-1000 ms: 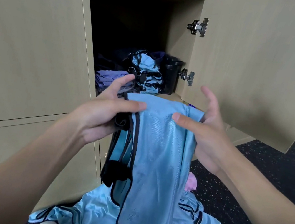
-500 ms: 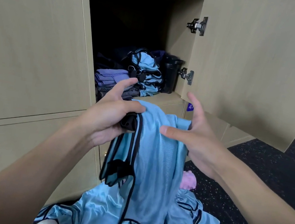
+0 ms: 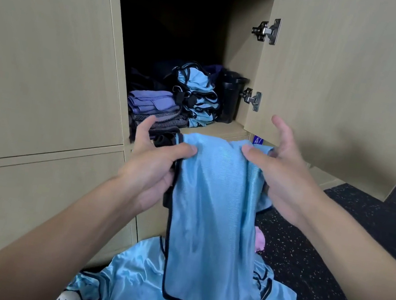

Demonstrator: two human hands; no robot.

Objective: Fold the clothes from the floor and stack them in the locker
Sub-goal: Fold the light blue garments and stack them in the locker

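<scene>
Blue vest (image 3: pixel 214 205) hangs before the open locker (image 3: pixel 241 39), held by its top edge. Left hand (image 3: pixel 152 168) pinches the left corner, most fingers hidden behind cloth. Right hand (image 3: pixel 283 180) pins the right corner under its thumb, fingers splayed. Folded stacks (image 3: pixel 197 97) sit at the locker's front; its back is too dark to make out.

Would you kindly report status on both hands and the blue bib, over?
Left hand and right hand grip blue bib at top edge. Bib hangs above floor pile. Locker open, unobstructed.

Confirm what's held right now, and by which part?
The blue mesh vest, hanging from its top edge: left hand pinches the black-trimmed left corner, right hand pinches the right corner under its thumb.
</scene>
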